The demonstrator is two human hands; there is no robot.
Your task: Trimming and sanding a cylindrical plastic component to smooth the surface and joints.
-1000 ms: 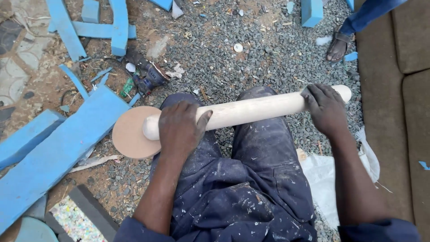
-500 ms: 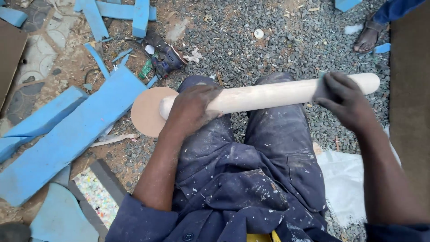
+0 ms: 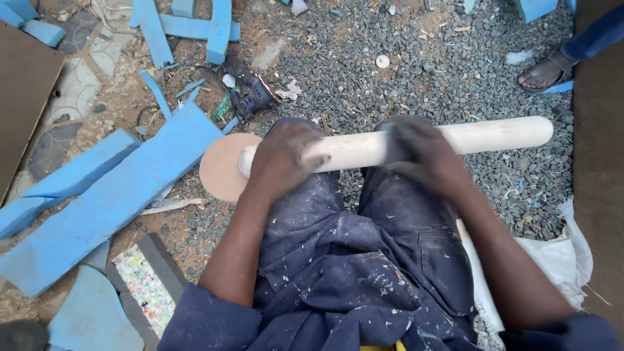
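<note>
Gravel ground (image 3: 455, 58) strewn with scraps lies below a seated person in paint-flecked dark blue work trousers (image 3: 364, 260). Across both knees rests a pale wooden rod (image 3: 481, 135), its long axis running left to right and tilted slightly, the right end a little farther from the body. A flat round tan disc (image 3: 221, 170) sits at the rod's left end, edge toward the ground.

Left hand (image 3: 283, 159) is wrapped over the rod just beside the disc, fingers curled down around it in a full grip. Right hand (image 3: 419, 153) lies over the rod near its middle, blurred, fingers closed around the wood with what looks like a dark scrap under the palm; what that scrap is cannot be told. The bare right end of the rod juts out well past this hand, so the right hand is the nearer one to that free length and the left hand is the nearer one to the disc.

Outward, long blue foam offcuts (image 3: 123, 195) lie to the left, a small power tool (image 3: 250, 91) sits beyond the knees, a white sack (image 3: 552, 260) is at the right, and another person's sandalled foot (image 3: 546, 75) shows at top right.
</note>
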